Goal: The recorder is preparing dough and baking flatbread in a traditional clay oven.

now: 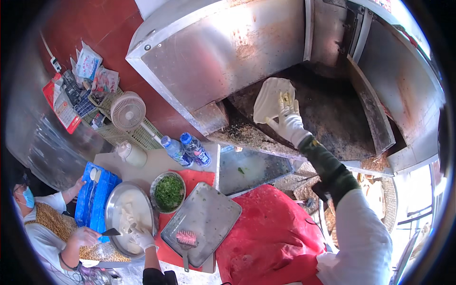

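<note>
My right hand [289, 117], in a white glove with yellowed fingertips, lies palm down on a flat sheet of pale dough [265, 98]. Its fingers are spread, and the dough rests on a dark round griddle [331, 128] inside a metal-walled oven. At lower left, my gloved left hand [143, 239] reaches over the near rim of a steel bowl [155, 213]. Pale dough pieces [126, 215] sit in whitish contents there. The left fingertips are at the dough; whether they grip a piece is unclear.
A co-worker's hand [84, 236] holds a dark-bladed scraper [111, 232] beside the bowl; their other hand touches a blue crate [93, 199]. Chopped greens [169, 192], a metal tray [213, 210] with a pink spiked roller [186, 237], two bottles [195, 149] and a fan [128, 111] stand nearby.
</note>
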Demonstrator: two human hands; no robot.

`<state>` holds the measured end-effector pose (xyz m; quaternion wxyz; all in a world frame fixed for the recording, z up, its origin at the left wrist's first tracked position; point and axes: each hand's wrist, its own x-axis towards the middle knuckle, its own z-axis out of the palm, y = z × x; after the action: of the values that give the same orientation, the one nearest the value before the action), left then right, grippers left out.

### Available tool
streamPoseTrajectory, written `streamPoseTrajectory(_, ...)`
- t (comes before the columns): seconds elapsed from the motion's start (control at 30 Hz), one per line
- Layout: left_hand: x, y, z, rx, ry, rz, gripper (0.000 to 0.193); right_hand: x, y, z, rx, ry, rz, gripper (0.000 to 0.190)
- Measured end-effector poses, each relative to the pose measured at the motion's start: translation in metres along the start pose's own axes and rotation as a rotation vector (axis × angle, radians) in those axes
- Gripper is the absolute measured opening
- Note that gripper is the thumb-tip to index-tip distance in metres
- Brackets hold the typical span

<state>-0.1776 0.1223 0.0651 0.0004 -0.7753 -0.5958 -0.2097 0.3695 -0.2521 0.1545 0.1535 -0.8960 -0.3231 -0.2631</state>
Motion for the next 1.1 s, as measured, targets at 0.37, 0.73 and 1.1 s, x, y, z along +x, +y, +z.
streamPoseTrajectory(0.37, 0.002, -0.004, 0.006, -0.004, 0.087, 0.012, 0.037, 0.017, -0.045, -0.011, 0.095, -0.059, -0.091, 0.089)
streamPoseTrajectory(0.73, -0.002, 0.001, -0.012, -0.087, 0.028, 0.006, 0.034, 0.029, -0.011, -0.014, -0.431, -0.033, -0.497, 0.073)
streamPoseTrajectory(1.1, 0.003, -0.023, 0.006, -0.057, 0.051, -0.032, 0.034, 0.166, 0.034, 0.077, 0.067, -0.811, 0.033, 0.095)
